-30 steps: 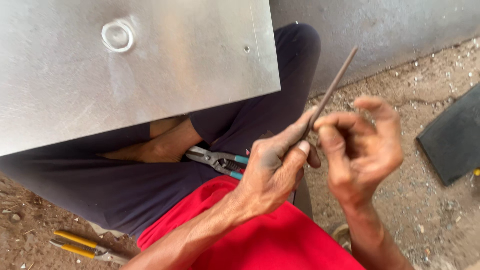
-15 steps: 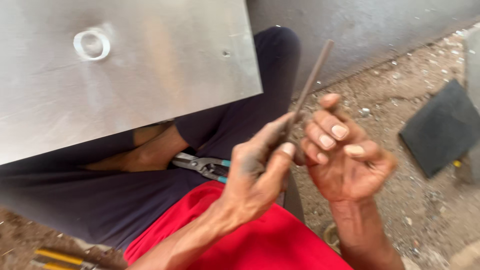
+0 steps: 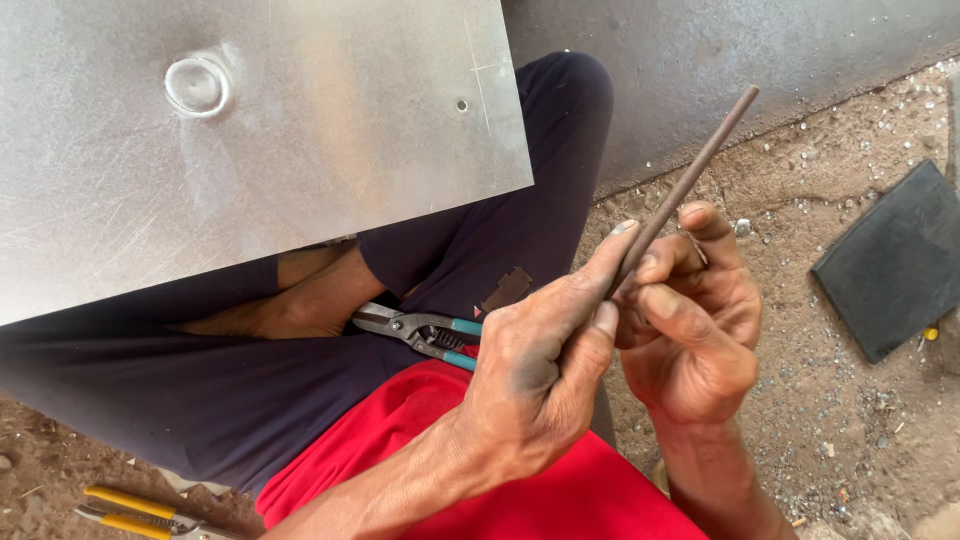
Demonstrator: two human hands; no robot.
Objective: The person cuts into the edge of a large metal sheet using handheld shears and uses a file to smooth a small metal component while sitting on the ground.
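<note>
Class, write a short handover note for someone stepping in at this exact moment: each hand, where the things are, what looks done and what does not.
Left hand: pinches the lower part of the thin dark metal rod.
Right hand: fingers curled around the same rod, which points up and to the right.
Metal sheet: rests across the lap, with a round dent and a small hole.
Teal-handled snips: lie in the lap, untouched.
Yellow-handled snips: on the ground.
Dark slab: on the ground at right.
Rod is not touching the sheet.

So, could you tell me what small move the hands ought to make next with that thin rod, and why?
Probably settle the rod into one firm grip. Both the left hand and right hand pinch only its lower end in their fingertips, so most of its length juts up free, tilted, above the sheet metal on the lap.
</note>
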